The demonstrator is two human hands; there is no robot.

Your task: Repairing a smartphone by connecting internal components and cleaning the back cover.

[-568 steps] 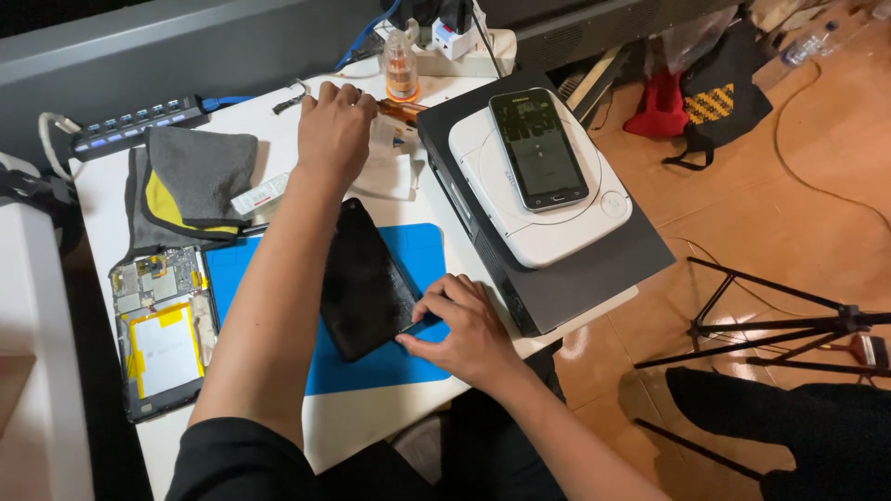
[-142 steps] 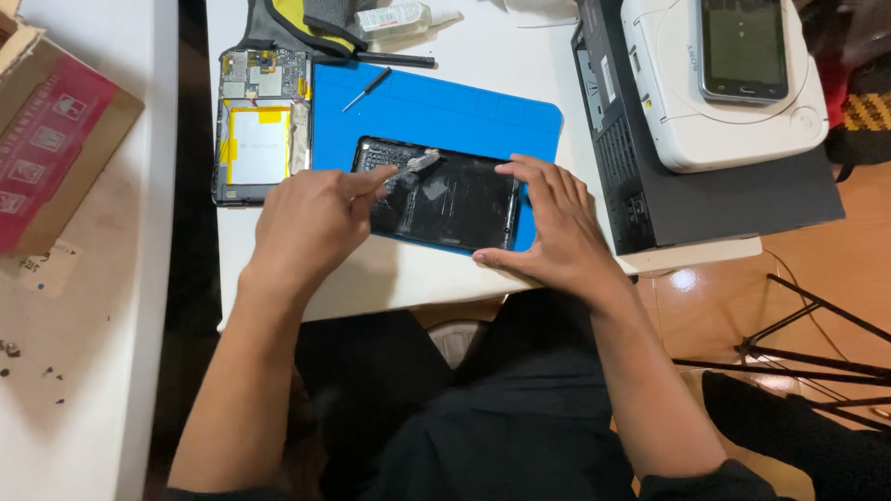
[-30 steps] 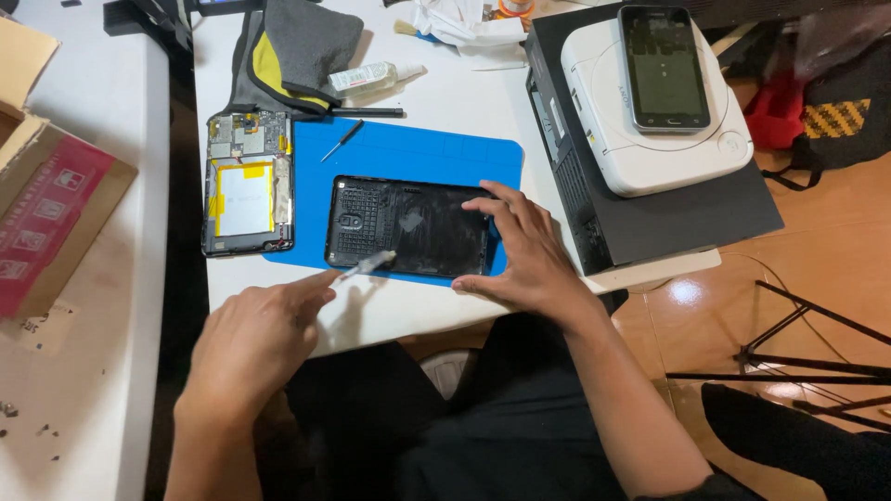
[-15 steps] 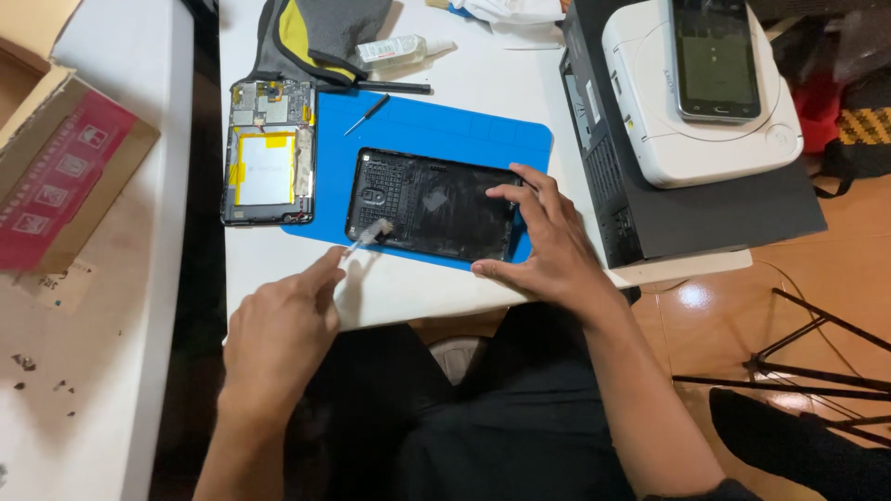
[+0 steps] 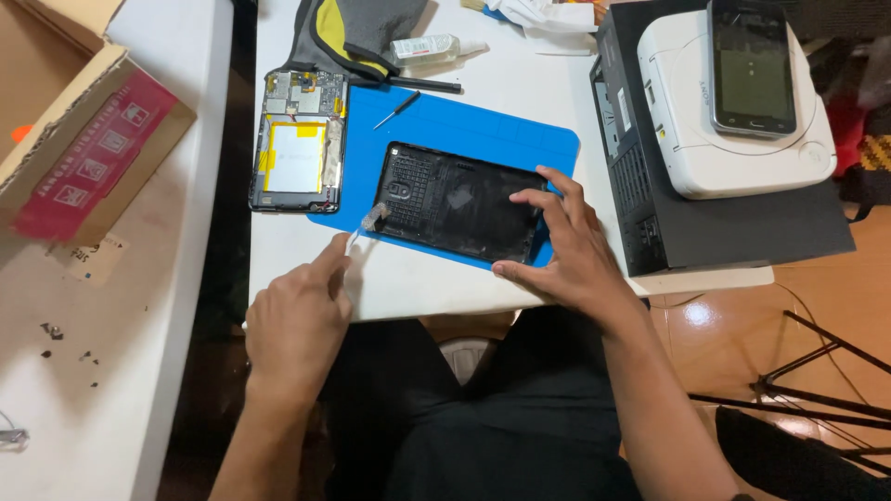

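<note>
A black tablet back cover (image 5: 459,199) lies inner side up on a blue work mat (image 5: 492,139). My right hand (image 5: 561,246) presses on its right end with spread fingers. My left hand (image 5: 297,315) holds a small brush (image 5: 368,223) whose pale tip touches the cover's lower left corner. Left of the mat lies the opened tablet body (image 5: 298,139) with a white battery and yellow tape.
A small screwdriver (image 5: 396,109), a clear bottle (image 5: 429,46) and a grey-yellow glove (image 5: 348,28) lie beyond the mat. On the right a white device with a phone (image 5: 754,65) on top sits on a black box (image 5: 733,232). A cardboard box (image 5: 74,139) is on the left.
The view has shifted a little. My left hand has brought the brush tip to the cover's lower left corner. My right hand stays on the cover's right end.
</note>
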